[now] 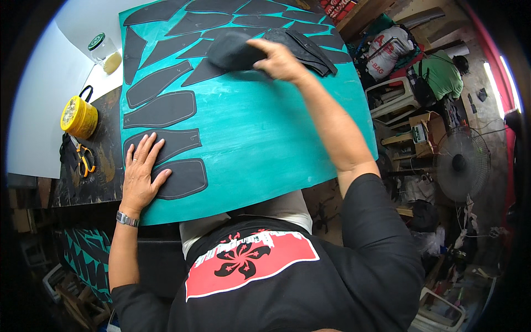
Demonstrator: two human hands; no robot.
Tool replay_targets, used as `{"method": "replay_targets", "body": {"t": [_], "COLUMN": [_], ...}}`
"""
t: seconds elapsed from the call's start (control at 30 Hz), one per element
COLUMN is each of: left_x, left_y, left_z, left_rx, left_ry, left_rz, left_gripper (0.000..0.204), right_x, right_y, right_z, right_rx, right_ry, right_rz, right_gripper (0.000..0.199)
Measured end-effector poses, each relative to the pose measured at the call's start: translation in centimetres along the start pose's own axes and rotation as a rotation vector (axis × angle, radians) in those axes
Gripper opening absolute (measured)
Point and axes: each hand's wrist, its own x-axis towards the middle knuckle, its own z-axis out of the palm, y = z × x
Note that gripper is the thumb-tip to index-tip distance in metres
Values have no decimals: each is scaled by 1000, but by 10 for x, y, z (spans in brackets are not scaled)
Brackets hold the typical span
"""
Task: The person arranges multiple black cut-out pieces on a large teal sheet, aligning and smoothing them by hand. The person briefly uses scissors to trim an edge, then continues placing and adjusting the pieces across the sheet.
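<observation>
A teal board (260, 138) lies on the table in front of me, with several black cut pieces laid out along its left and far sides. My left hand (141, 174) rests flat, fingers spread, on the two nearest black pieces (185, 178) at the board's left front. My right hand (279, 60) reaches to the far side and grips a black piece (232, 51) lifted from a small stack of black pieces (310, 48).
A yellow tin with a black handle (79, 117) and orange-handled scissors (86, 159) sit on the dark table at left. A clear jar with a green lid (105, 51) stands farther back. A floor fan (462, 164), bags and a person in green (442, 74) are at right.
</observation>
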Motion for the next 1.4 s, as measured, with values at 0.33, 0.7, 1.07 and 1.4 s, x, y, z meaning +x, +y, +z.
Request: {"method": "replay_targets", "body": {"t": [0.33, 0.7, 1.07, 1.4], "left_x": [56, 251, 276, 265], "left_y": [18, 158, 152, 160], "left_z": [-54, 35, 96, 93], "left_rx": [-199, -1057, -2184, -2250], "left_ry": [-146, -229, -135, -73], "left_rz": [-37, 241, -291, -160], "left_gripper": [36, 49, 30, 31], "right_x": [-31, -37, -73, -74], "right_y": [100, 84, 9, 33], "right_z": [-99, -86, -35, -36], "right_rx": [-728, -50, -215, 729], "right_ry": [191, 321, 325, 181], "right_rz": [444, 209, -106, 496], "right_gripper": [41, 29, 28, 33]}}
